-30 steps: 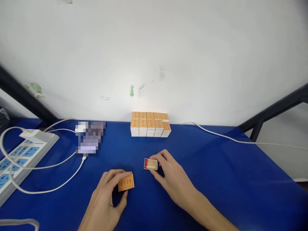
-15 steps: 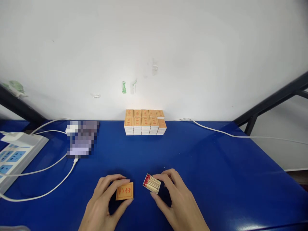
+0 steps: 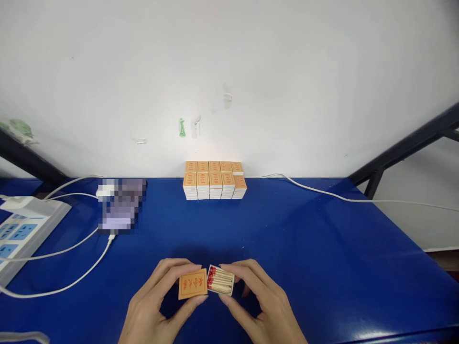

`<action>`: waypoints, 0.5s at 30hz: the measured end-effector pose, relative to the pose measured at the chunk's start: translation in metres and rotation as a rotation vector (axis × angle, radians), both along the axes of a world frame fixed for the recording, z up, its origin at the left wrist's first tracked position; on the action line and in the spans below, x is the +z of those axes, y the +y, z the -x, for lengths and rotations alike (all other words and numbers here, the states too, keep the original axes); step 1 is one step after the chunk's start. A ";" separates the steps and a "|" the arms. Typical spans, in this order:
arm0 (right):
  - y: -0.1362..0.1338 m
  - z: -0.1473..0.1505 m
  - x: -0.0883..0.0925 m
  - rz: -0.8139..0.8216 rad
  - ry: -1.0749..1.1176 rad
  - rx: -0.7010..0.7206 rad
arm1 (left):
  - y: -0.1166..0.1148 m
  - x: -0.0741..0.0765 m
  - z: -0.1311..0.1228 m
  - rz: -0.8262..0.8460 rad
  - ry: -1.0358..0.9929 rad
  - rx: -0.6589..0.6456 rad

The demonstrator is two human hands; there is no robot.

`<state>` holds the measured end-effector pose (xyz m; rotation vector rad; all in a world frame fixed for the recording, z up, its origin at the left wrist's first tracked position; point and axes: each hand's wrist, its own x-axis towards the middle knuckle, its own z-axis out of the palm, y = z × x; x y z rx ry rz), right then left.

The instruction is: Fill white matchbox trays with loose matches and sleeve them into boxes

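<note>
My left hand [image 3: 161,296] pinches an orange matchbox sleeve [image 3: 192,284] with red lettering, thumb below and fingers above. Between the thumb and fingers of my right hand [image 3: 260,298] is a white matchbox tray [image 3: 232,290] filled with red-tipped matches [image 3: 220,280], their heads pointing left. The tray's left end lies right up against the sleeve's right edge; whether the end has entered the sleeve I cannot tell. Both pieces are held low over the near middle of the blue table.
Stacked matchboxes [image 3: 215,184] stand in two rows against the white wall. To the left are a blurred-out phone-like object [image 3: 124,205], white cables [image 3: 86,274] and a power strip [image 3: 53,222]. Another cable [image 3: 315,190] runs along the right back edge of the blue table [image 3: 340,267].
My right hand has brought the match-filled tray left and slightly down, while my left hand has moved the sleeve a little right. The gap between the two pieces has closed.
</note>
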<state>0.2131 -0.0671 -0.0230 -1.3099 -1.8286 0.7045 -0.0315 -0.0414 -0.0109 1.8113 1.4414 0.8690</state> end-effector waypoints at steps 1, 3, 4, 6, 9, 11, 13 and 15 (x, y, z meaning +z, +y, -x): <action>0.000 -0.001 0.002 0.016 0.022 0.016 | 0.000 0.000 0.000 -0.004 -0.018 -0.008; 0.001 -0.002 0.005 0.050 0.058 0.053 | 0.000 0.002 -0.002 0.016 -0.076 0.011; 0.001 -0.003 0.008 0.063 0.071 0.068 | 0.000 0.003 -0.003 0.039 -0.110 0.029; 0.002 -0.005 0.012 0.077 0.084 0.089 | 0.000 0.006 -0.005 0.095 -0.179 0.066; 0.002 -0.008 0.017 0.095 0.073 0.111 | 0.001 0.009 -0.004 0.176 -0.275 0.066; 0.002 -0.009 0.019 0.094 0.061 0.116 | 0.004 0.009 -0.001 0.239 -0.346 0.041; 0.002 -0.009 0.021 0.081 0.059 0.122 | 0.007 0.010 0.001 0.305 -0.420 0.017; 0.001 -0.009 0.022 0.052 0.060 0.128 | 0.009 0.010 0.002 0.344 -0.485 -0.001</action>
